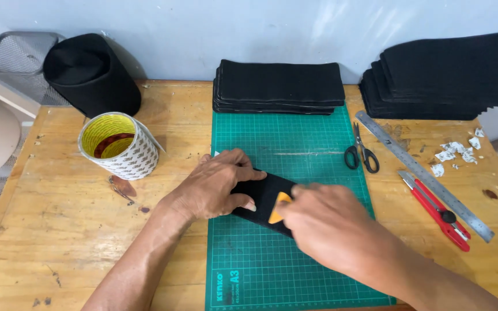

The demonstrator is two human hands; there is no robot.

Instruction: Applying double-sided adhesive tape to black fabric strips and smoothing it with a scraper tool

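Note:
A black felt strip point(264, 198) lies on the green cutting mat point(295, 144). My left hand point(220, 184) lies flat on the strip's left end, fingers pressed down and holding it in place. My right hand point(324, 222) grips a small orange scraper point(279, 208) whose edge rests on the strip. The right part of the strip is hidden under my right hand.
A roll of tape point(119, 145) and a black felt roll point(90, 72) stand at the left. Stacks of black felt point(278, 86) point(445, 75) lie at the back. Scissors point(361, 151), a steel ruler point(422, 173), a red cutter point(436, 210) and paper scraps point(455, 152) lie on the wooden table point(70, 230) at the right.

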